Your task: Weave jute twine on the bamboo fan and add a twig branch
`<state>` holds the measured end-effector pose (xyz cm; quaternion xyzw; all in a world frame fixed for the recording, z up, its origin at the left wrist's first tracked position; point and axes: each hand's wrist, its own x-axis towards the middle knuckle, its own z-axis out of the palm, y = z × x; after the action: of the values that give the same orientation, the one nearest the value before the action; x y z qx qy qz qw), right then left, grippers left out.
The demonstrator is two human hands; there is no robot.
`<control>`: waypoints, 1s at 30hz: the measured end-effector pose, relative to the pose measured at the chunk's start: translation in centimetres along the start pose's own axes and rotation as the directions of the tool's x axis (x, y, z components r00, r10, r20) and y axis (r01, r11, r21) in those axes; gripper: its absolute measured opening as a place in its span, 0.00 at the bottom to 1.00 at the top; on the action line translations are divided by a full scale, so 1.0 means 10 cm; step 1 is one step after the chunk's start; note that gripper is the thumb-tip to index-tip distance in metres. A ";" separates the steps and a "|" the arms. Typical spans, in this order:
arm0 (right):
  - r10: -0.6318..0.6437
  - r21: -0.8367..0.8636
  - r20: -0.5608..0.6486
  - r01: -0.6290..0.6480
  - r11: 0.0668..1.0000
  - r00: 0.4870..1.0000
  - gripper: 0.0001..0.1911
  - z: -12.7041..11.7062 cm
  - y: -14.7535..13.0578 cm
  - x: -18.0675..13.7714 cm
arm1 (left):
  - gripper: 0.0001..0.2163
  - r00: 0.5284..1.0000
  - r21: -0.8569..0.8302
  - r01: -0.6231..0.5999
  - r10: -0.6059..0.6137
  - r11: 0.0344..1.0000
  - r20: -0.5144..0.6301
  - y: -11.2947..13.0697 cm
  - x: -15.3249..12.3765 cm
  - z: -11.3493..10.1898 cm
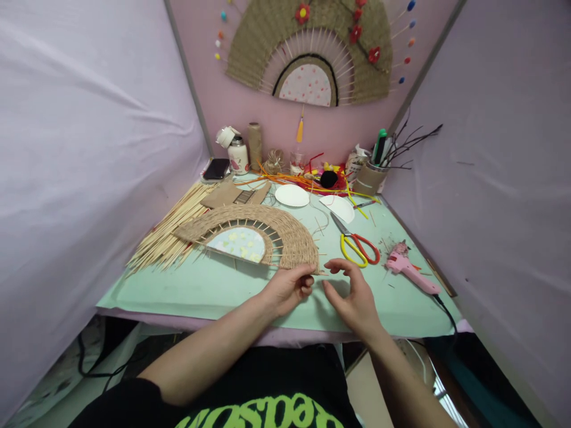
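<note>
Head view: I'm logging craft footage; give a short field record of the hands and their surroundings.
left hand: pinches the near right corner of the woven fan
right hand: fingers apart, just beside that corner
right of fan: scissors, then pink glue gun
left of fan: bamboo sticks
surface: green mat

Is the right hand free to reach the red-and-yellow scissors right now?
Probably yes: the scissors lie on bare mat just beyond the right hand, nothing between them, and its grip looks open while the left hand pinches the woven fan.
</note>
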<state>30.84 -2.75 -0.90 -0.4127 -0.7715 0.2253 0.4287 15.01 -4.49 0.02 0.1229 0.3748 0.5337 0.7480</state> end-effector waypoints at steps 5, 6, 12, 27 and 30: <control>0.082 0.126 -0.008 -0.080 0.989 0.997 0.11 0.02 0.01 0.02 | 0.10 0.999 0.015 -0.026 0.025 1.000 0.025 0.00 -0.04 0.02; 0.099 0.167 -0.001 -0.098 0.981 0.995 0.11 0.03 0.02 0.03 | 0.10 0.999 0.020 -0.032 0.031 0.999 0.024 0.00 -0.04 0.03; 0.196 0.360 0.076 -0.210 0.909 0.978 0.12 0.08 0.02 0.08 | 0.11 0.998 0.052 -0.057 0.058 0.997 -0.022 0.00 -0.07 0.07; 0.286 0.308 0.047 -0.287 0.907 0.957 0.10 0.05 0.05 0.12 | 0.10 0.997 0.071 -0.055 0.059 0.996 -0.053 -0.03 -0.07 0.04; 0.184 0.154 -0.122 -0.165 0.974 0.975 0.08 -0.01 0.03 0.05 | 0.11 0.997 0.068 -0.046 0.050 0.997 -0.055 -0.03 -0.07 0.04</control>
<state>30.91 -2.10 -0.82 -0.4616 -0.6832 0.2884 0.4868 15.41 -5.13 0.43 0.1415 0.4102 0.5421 0.7196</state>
